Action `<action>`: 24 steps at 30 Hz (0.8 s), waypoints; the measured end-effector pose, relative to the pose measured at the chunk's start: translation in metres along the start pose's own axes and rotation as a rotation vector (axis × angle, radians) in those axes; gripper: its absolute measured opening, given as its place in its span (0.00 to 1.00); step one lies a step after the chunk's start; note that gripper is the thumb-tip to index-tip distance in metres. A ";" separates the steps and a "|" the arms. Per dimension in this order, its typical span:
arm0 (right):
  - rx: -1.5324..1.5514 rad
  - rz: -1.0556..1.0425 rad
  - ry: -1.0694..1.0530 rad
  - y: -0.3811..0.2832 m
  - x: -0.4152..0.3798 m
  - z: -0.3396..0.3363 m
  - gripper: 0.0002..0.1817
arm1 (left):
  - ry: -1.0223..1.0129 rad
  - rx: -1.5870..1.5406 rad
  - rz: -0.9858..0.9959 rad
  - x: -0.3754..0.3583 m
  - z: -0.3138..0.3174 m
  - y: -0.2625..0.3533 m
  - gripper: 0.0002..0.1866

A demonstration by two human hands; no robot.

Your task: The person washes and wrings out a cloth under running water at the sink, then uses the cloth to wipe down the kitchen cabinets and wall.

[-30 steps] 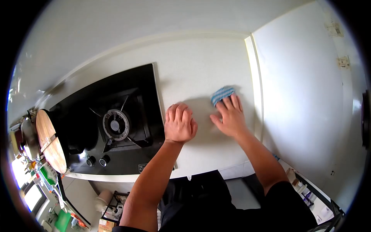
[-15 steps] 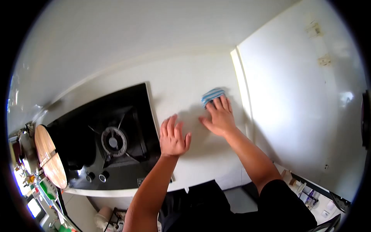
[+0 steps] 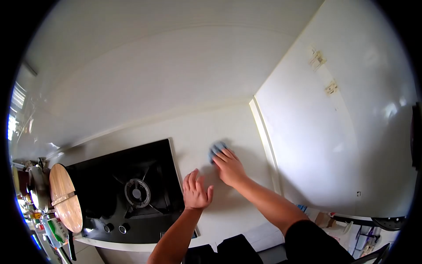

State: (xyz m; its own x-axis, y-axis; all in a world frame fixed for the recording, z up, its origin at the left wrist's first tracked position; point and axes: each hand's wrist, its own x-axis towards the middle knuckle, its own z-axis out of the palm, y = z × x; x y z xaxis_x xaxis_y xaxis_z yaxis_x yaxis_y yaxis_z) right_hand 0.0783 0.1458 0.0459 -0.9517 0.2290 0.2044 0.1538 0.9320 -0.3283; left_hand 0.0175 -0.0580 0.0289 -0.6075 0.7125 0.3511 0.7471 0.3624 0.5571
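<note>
Cloth: small blue cloth (image 3: 216,148) with paler stripes, bunched into a soft lump – only its upper-left part showing, the rest under fingers; a little below the middle of the frame, on the white surface (image 3: 206,127), just right of the hob's right edge.
Right hand: right hand (image 3: 229,167) palm down, fingers pressed flat over the cloth, holding it against the surface; forearm running down toward lower right of the frame.
Left hand: left hand (image 3: 196,190) lower centre, fingers spread wide and flat on the surface, holding nothing; just beside the hob's right edge, near the right hand but apart from it.
Hob: black glass gas hob (image 3: 127,185) at lower left, one round burner (image 3: 137,193) under a dark pan support, two knobs (image 3: 114,229) along the front edge.
Board: round wooden board (image 3: 66,203) at far left, standing on edge, a dark band across it.
Side panel: tall white panel (image 3: 334,132) filling the right of the frame, a pale strip where it meets the surface; two small hinge-like fittings (image 3: 323,72) in the upper right.
Writing: small pale mark at the hob's front right corner – too small to read; no other label legible.
Clutter: coloured items at far lower left, too blurred to tell.
</note>
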 end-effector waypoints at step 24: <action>-0.403 -0.372 0.526 -0.027 0.278 -0.109 0.46 | -0.053 -0.002 -0.033 0.003 -0.005 -0.001 0.27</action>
State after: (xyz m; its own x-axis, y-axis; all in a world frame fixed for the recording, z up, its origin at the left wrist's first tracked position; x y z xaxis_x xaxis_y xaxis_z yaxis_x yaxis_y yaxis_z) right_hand -0.1614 0.2147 0.2124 -0.7232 -0.1110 0.6817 0.0286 0.9814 0.1901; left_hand 0.0136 -0.0594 0.0330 -0.6168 0.7310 0.2919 0.7262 0.3855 0.5692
